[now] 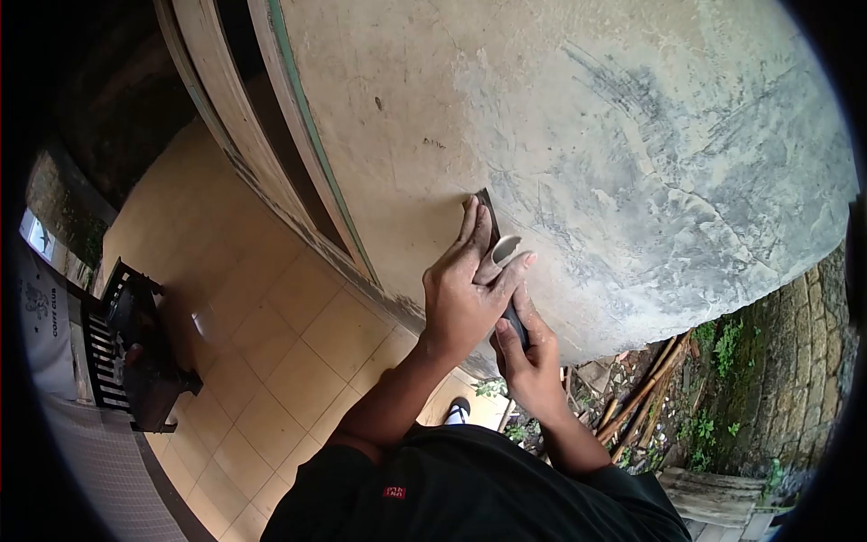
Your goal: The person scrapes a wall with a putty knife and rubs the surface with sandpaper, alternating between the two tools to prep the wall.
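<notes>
Just below the centre of the frame, your left hand [465, 289] lies flat over the scraper [499, 262], fingers together and pressing the blade against the wall [578, 135]. Your right hand [531, 357] sits directly beneath it, wrapped shut around the dark handle. The blade tip shows at the upper edge of your left fingers, touching the plaster where a buff patch meets the grey, scratched area to the right.

Keep the blade at a shallow angle to the surface, so the edge shaves rather than digs; I judge a steep tilt would gouge this already cracked skim. Let the lower hand steer and drive, while the upper hand only supplies even pressure. Keep those fingertips behind the blade edge, not over it. Work in short, overlapping passes, and ease off near the hairline cracks on the right of the frame.

Mind your footing: sticks [646, 388] and weeds lie at the wall's foot, lower right, while the tiled floor [271, 343] runs lower left.
</notes>
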Demonstrator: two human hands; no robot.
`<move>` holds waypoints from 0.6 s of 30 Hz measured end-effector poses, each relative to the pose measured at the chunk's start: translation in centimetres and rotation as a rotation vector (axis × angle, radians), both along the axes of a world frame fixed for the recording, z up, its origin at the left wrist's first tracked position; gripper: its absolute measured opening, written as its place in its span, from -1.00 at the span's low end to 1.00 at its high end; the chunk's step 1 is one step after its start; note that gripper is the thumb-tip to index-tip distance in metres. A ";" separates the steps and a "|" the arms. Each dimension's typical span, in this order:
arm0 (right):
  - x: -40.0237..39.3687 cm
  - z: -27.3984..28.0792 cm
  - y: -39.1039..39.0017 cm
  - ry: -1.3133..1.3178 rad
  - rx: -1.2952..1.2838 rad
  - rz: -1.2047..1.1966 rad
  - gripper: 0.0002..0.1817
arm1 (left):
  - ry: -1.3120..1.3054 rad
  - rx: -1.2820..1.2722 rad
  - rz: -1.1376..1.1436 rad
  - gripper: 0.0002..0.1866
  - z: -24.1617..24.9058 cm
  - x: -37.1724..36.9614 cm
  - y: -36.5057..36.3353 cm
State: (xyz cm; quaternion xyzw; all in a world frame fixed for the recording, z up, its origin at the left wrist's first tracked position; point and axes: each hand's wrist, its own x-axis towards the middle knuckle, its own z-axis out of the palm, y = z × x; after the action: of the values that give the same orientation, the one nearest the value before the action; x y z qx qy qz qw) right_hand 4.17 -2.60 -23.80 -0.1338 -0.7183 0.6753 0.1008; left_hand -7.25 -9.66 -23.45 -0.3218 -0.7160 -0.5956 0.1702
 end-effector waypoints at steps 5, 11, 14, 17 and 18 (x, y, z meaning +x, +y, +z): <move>0.6 -1.0 -0.7 0.093 0.072 -0.028 -0.43 | 0.025 0.157 0.040 -0.52 -0.9 -0.6 0.4; -0.2 -0.4 -0.9 0.035 0.031 -0.021 -0.43 | -0.074 0.342 0.099 -0.82 -1.5 -1.5 0.4; -0.1 0.1 -0.2 0.016 -0.001 -0.017 -0.43 | -0.472 0.471 0.038 -0.79 -1.9 -2.0 -1.4; 0.2 0.4 -0.3 -0.022 -0.056 0.017 -0.43 | -0.615 0.381 -0.095 -0.72 -1.1 -1.5 -0.6; 0.2 0.3 -0.3 -0.026 -0.048 0.007 -0.43 | -0.575 0.298 -0.133 -0.73 -1.0 -1.6 -0.4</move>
State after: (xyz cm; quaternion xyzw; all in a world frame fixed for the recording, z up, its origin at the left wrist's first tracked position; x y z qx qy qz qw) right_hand 4.35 -2.94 -23.53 -0.1425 -0.7035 0.6909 0.0860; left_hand -8.80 -10.06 -24.42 -0.1582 -0.6172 -0.7701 -0.0332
